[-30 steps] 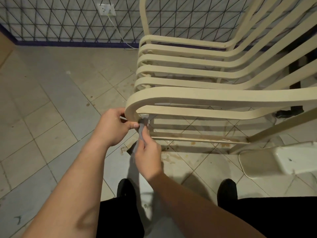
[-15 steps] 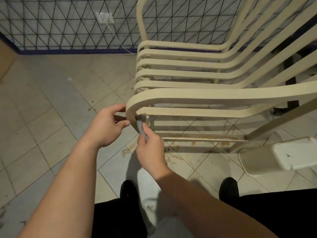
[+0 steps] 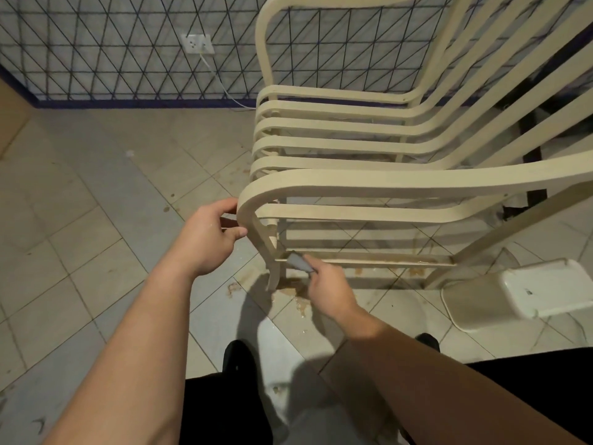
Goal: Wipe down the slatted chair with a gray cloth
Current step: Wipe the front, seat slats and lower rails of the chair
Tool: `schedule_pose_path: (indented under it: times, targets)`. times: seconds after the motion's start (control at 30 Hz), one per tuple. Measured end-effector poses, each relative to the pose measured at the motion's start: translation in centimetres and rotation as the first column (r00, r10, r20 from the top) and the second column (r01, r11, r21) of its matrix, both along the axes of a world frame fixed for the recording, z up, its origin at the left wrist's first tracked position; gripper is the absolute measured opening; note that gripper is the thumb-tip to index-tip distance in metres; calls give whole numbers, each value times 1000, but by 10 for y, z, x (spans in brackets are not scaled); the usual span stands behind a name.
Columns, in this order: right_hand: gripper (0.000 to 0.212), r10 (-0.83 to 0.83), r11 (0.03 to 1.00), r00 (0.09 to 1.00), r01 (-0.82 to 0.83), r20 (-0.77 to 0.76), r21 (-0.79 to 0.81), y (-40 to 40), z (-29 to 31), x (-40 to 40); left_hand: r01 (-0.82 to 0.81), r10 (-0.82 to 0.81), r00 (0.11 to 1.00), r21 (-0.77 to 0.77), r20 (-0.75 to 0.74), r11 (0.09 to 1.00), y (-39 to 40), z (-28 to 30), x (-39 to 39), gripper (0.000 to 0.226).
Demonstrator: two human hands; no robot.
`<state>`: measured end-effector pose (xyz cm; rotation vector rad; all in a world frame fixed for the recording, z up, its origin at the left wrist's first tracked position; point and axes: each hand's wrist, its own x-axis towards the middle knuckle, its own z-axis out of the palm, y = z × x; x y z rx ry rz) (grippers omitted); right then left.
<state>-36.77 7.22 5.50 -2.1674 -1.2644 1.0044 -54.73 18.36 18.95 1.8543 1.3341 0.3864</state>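
The slatted chair (image 3: 369, 184) fills the frame from 12 to 3 o'clock, seen side-on; its cream slats run long from the rounded front edge at centre out toward 2 o'clock, where they bend up into the back. The near armrest curves down into the front leg at centre, and a low side rail runs from that leg toward 3 o'clock, stained brown. The tiled floor (image 3: 80, 252) spreads from 6 to 10 o'clock, with brownish wet marks around the leg's foot. A wall with a triangular line pattern (image 3: 112, 46) spans 10 to 12 o'clock and carries a socket (image 3: 197, 44) with a white cord trailing down. A pale overturned tub (image 3: 526, 292) lies at 4 o'clock, just beside the rear leg. The left hand (image 3: 208, 239) curls loosely around the armrest's bend. The right hand (image 3: 330, 287) pinches the gray cloth (image 3: 298, 261) against the low rail, next to the front leg.
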Motion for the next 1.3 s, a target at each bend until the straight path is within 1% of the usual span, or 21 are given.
schedule_pose_path:
  times: [0.07, 0.1, 0.17, 0.23, 0.3, 0.37, 0.4, 0.43, 0.5, 0.53, 0.6, 0.7, 0.77, 0.83, 0.9, 0.97, 1.07, 1.13, 1.23, 1.27, 1.3]
  targets:
    - [48, -177, 971, 983, 183, -53, 151, -12, 4, 9, 2, -2, 1000, -12, 28, 1000, 2, 0, 0, 42]
    - [45, -225, 944, 973, 229, -44, 239, -14, 5, 11, 0, 0, 999, -6, 33, 1000, 3, 0, 0, 43]
    - [42, -224, 923, 971, 185, 80, 338, -5, 1, 12, 4, -4, 1000, 11, 17, 1000, 5, -1, 2, 38]
    - [46, -86, 959, 975, 25, 205, 284, 12, -10, 6, -1, 1, 1000, 13, 1, 1000, 7, -2, 4, 31]
    - [57, 156, 969, 962, -194, 226, 157, 28, -19, -4, -13, 13, 1000, 8, -3, 1000, 7, -4, 5, 29]
    - [70, 428, 890, 847, -455, 316, 15, 32, -29, -10, -17, 17, 1000, 9, -4, 1000, 7, -4, 5, 28]
    - [76, 508, 841, 772, -540, 381, -28, 30, -34, -9, -20, 20, 1000, 7, 1, 1000, 7, -5, 5, 29]
    - [82, 537, 817, 731, -575, 422, -43, 25, -35, -5, -21, 21, 1000, 3, 8, 1000, 7, -5, 5, 29]
    - [89, 495, 843, 735, -535, 464, -53, 12, -32, 9, -17, 17, 1000, -11, 19, 1000, 7, -5, 5, 30]
    - [88, 473, 859, 750, -508, 462, -55, 6, -30, 18, -17, 17, 1000, -14, 20, 1000, 8, -5, 5, 30]
    - [76, 424, 886, 806, -463, 413, -6, -5, -22, 34, -12, 12, 1000, -10, 18, 1000, 8, -5, 4, 30]
    - [57, 214, 943, 929, -276, 302, 183, -15, -11, 58, 6, -6, 1000, -12, 27, 1000, 7, -4, 5, 31]
    - [52, 68, 961, 948, -146, 310, 235, -13, -12, 74, 14, -14, 1000, -3, 9, 1000, 6, -4, 7, 28]
    - [55, 29, 979, 930, -100, 367, 177, -8, -19, 86, 5, -5, 1000, 7, -9, 1000, 6, -5, 9, 24]
    - [57, 68, 993, 930, -99, 360, 67, -5, -26, 85, -18, 18, 1000, 1, -5, 1000, 7, -7, 10, 23]
    - [59, 125, 989, 934, -143, 334, 29, -6, -35, 67, -34, 34, 999, -12, -2, 999, 7, -9, 10, 24]
    - [77, 167, 979, 920, -199, 353, 54, -2, -43, 26, -44, 44, 999, -23, -3, 999, 8, -11, 11, 26]
    - [83, 272, 946, 898, -315, 346, 74, 1, -42, 8, -45, 45, 999, -20, -13, 999, 8, -11, 11, 26]
    - [79, 442, 879, 874, -467, 203, 98, -11, -42, 6, -50, 49, 999, -20, -3, 999, 8, -11, 11, 26]
    - [76, 459, 867, 872, -482, 173, 128, -20, -43, 10, -50, 50, 999, -19, 2, 999, 8, -11, 11, 26]
    - [73, 413, 888, 899, -433, 145, 156, -28, -41, 17, -51, 51, 999, -19, 5, 998, 7, -11, 10, 26]
